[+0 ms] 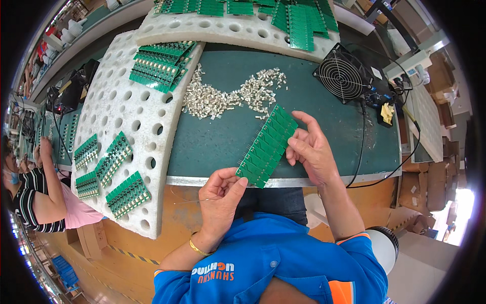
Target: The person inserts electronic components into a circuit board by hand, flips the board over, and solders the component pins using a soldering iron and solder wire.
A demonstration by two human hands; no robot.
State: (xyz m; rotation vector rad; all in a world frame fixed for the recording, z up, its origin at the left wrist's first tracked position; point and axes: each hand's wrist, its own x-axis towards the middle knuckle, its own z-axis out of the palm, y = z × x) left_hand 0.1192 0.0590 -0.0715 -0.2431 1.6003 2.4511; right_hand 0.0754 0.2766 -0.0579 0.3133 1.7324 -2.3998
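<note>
My left hand (220, 197) pinches the lower-left end of a long green circuit board panel (268, 146), while my right hand (307, 144) grips its upper-right edge. The panel is tilted diagonally, with rows of small pins along its left long edge. A thin wire (190, 200) runs by my left fingers; I cannot tell if they hold it. Beyond the panel, loose small silver components (207, 100) lie in heaps on the dark green bench mat (233, 152).
A perforated white foam board (111, 91) holding several panels (126, 195) lies left, another (212, 30) behind with more. At right are a fan (340, 76), a soldering station (374, 101), yellow sponge (387, 112) and cables. A co-worker (48, 202) sits at the far left.
</note>
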